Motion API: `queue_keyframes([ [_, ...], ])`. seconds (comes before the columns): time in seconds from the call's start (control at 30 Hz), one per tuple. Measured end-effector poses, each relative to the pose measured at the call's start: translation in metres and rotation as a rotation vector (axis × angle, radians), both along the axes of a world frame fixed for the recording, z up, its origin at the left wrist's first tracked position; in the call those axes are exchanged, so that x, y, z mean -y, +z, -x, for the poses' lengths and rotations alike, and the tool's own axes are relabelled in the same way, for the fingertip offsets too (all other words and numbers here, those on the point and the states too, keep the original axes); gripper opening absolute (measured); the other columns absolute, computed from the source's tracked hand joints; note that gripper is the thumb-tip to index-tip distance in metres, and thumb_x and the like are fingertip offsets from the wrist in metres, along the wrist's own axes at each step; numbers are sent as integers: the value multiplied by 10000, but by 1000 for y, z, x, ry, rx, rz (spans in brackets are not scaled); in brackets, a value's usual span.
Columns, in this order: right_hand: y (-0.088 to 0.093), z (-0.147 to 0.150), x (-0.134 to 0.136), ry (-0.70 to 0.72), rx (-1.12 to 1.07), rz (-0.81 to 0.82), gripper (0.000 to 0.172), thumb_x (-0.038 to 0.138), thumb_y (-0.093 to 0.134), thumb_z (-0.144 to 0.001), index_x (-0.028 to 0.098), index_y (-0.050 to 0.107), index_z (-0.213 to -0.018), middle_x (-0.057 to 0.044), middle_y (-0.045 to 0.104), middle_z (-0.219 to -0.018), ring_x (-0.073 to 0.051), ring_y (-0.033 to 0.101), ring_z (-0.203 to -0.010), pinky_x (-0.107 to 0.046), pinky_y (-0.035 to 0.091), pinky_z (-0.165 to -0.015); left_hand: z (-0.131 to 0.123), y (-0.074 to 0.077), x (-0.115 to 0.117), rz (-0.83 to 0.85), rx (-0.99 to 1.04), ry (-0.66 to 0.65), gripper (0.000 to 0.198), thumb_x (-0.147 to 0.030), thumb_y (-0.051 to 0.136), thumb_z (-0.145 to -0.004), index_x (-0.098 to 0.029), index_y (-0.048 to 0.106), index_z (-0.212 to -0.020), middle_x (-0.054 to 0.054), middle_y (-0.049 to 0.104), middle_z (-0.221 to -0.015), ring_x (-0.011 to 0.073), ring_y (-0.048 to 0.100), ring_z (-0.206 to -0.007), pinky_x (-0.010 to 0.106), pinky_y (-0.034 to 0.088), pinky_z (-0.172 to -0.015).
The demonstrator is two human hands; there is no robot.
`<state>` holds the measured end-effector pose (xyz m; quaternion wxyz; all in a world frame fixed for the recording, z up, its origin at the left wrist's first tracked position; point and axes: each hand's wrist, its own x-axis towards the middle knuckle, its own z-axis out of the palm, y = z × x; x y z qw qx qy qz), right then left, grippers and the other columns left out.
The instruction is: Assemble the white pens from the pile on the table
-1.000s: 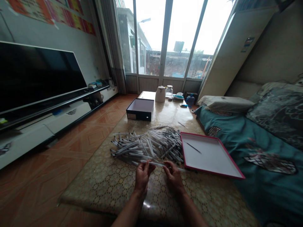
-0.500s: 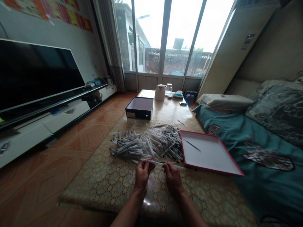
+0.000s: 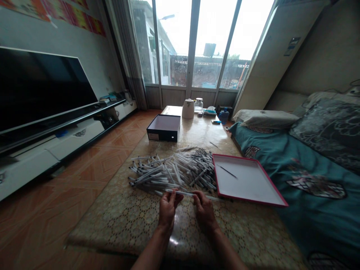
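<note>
A thin white pen [image 3: 185, 193] lies level between my two hands, just in front of a heap of pens. My left hand [image 3: 168, 210] is closed on its left part, thumb pressed on top. At its other end, the fingers of my right hand [image 3: 204, 210] are pinched together; they hide that tip. The heap [image 3: 174, 170] mixes white barrels, many with dark ends, and thin dark sticks at its right side. Right of the heap, a red-rimmed shallow box lid [image 3: 247, 183] holds one thin dark stick [image 3: 228, 172], perhaps a refill.
A dark open box [image 3: 163, 135] stands behind the heap on the patterned table [image 3: 126, 221]. Farther back are a pale kettle [image 3: 188, 109], a glass jar [image 3: 198, 105] and a tissue pack [image 3: 209, 111]. A sofa with a teal cover [image 3: 270, 150] borders the right side.
The view has shifted slightly. Both hands keep their grip on the pen, in nearly the same place. The heap and the lid look unchanged.
</note>
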<state>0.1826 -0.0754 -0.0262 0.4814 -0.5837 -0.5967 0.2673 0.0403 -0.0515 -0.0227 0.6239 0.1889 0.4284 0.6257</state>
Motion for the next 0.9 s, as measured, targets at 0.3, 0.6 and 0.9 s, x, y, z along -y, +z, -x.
queue_keyframes([
  [0.3,-4,1,-1,0,15,15,301,415,384,-882,183,575,-880,13,564,-622,-137,540,-576,-217,370,-561,1,-1,-1,-17,-6,-21,296,-308,737,-617,-120,632,-820,25,664,-730,120,635,-633,259,528,-664],
  [0.6,-1,3,1,-19,-6,-9,258,377,403,-875,190,577,-843,9,582,-638,-134,553,-590,-215,387,-572,1,-2,-1,14,-6,-13,303,-318,739,-617,-126,628,-823,28,672,-740,119,641,-644,245,527,-664],
  [0.9,2,1,2,-55,-150,31,275,389,383,-869,183,566,-857,-8,623,-681,-119,533,-474,-219,401,-484,1,1,-1,30,2,4,288,-304,737,-620,-127,623,-816,23,665,-700,124,639,-632,248,524,-654],
])
